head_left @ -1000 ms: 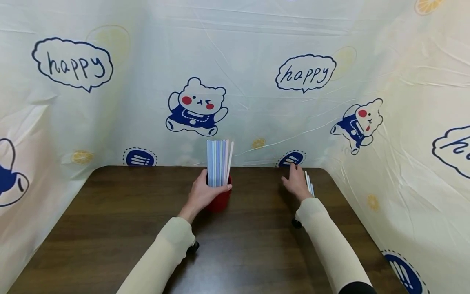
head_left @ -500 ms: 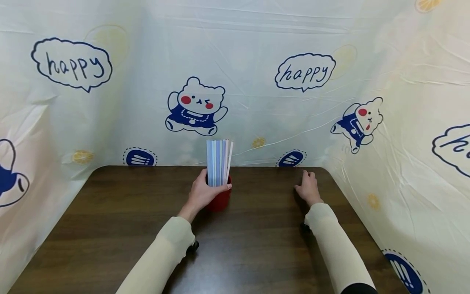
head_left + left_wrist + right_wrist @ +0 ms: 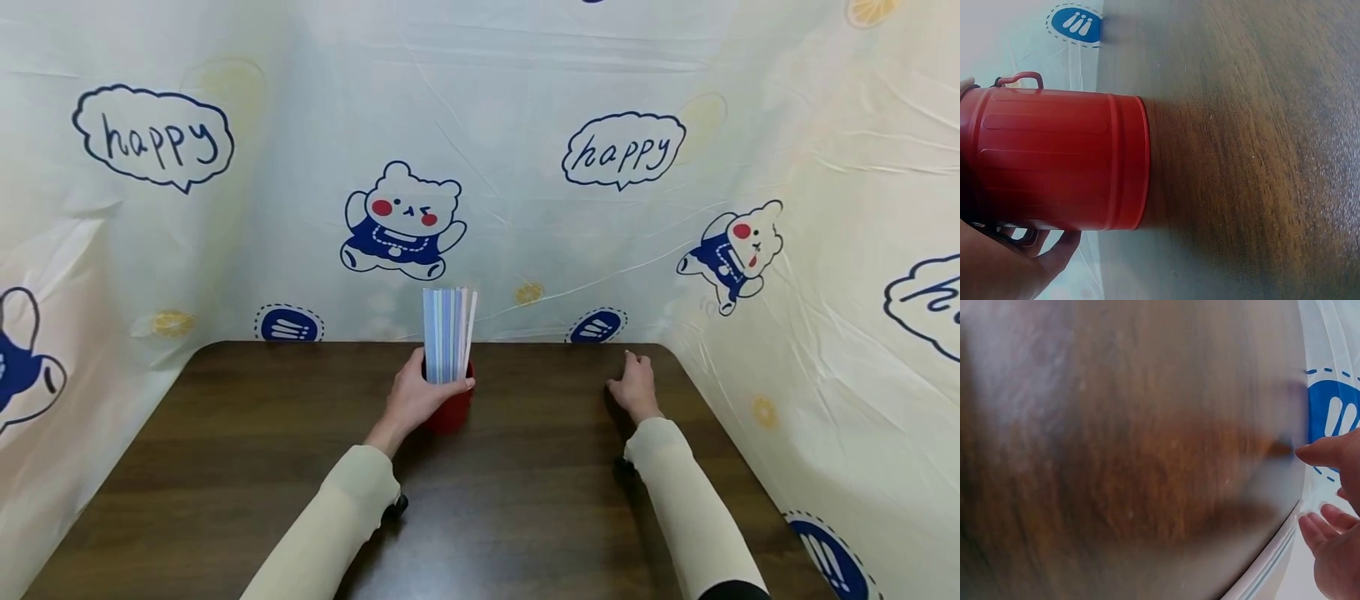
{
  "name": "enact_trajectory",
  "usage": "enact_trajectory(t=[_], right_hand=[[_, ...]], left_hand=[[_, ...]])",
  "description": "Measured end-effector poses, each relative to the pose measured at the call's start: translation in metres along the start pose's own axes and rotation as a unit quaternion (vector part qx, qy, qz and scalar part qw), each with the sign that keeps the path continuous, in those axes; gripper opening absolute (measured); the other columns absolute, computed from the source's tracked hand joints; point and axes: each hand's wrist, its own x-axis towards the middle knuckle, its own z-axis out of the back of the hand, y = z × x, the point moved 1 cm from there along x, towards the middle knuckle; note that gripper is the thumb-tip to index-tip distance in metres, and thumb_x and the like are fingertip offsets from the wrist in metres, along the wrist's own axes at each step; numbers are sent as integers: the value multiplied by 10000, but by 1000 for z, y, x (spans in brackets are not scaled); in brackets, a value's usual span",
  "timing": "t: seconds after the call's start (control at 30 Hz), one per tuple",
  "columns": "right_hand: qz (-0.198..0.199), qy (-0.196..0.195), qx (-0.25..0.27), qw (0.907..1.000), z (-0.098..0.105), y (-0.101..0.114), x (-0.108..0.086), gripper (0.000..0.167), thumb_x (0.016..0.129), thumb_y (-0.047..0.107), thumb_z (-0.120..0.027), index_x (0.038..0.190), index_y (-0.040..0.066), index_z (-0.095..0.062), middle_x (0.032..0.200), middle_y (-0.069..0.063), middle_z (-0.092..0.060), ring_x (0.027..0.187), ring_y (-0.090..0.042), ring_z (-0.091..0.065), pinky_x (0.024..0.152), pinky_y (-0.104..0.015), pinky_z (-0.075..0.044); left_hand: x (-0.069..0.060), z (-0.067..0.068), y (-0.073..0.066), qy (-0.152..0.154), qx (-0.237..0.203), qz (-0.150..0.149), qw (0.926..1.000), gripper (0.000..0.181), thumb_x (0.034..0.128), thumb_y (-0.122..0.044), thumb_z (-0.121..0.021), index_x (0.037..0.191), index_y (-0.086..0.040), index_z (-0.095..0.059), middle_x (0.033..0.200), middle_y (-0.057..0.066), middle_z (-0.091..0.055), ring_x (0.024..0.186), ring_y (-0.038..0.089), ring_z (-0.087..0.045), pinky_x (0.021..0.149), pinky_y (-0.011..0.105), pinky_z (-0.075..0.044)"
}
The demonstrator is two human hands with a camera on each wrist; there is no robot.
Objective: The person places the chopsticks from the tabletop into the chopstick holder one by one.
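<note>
A red bucket [image 3: 450, 412] with ribbed sides and small handles stands upright on the table. It holds a bundle of pale blue, white and lilac striped paper straws [image 3: 446, 333]. My left hand [image 3: 416, 396] grips the bucket near its rim, thumb across the near side. In the left wrist view the red bucket [image 3: 1060, 159] lies sideways, with my left fingers [image 3: 1057, 253] at its lower edge. My right hand [image 3: 636, 387] is at the table's far right, thumb and fingers apart in the right wrist view. No straw shows between them.
A brown wooden table [image 3: 247, 467] spans the view. Pale printed cloth [image 3: 510, 108] hangs behind it and at both sides. White strips with blue-green lines [image 3: 1263, 565] run by the table's edge in the right wrist view; whether they are straws I cannot tell.
My right hand has moved right and slightly nearer, over the spot where a few loose straws showed; they are out of sight in the head view. My left hand and the bucket stay put.
</note>
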Motion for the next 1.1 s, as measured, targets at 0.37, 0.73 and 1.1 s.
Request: enact_trajectory(t=[0.37,0.73,1.1], right_hand=[[-263,218,146,9993,-4,0,4,732,954,133,-666,1492,-174,-274,1441,-421,-332,1292,-542,-424,1043,-614,-434],[-1024,63,1392,9849,1,11,6,556,947,168,-704,1337,-150,-469,1028,-238,-664,984,-411,-616,900,-533,-521],[-1044,-261,678,9919,-5,21,16,362,844,153,-805,1040,-124,-677,1050,-299,-675,1028,-473,-597,852,-538,-537]], left_hand=[[-2,4,3,-113,-16,-9,9999,929,775,-536,-849,1503,-235,-356,1475,60,-505,1295,323,-537,1083,641,-422],[0,4,0,-167,11,25,9999,938,759,-561,-852,1497,-250,-363,1465,47,-514,1299,321,-539,1078,642,-427],[0,-1,0,-124,21,63,9999,973,722,-587,-865,1491,-254,-371,1461,40,-519,1302,320,-539,1069,650,-431]])
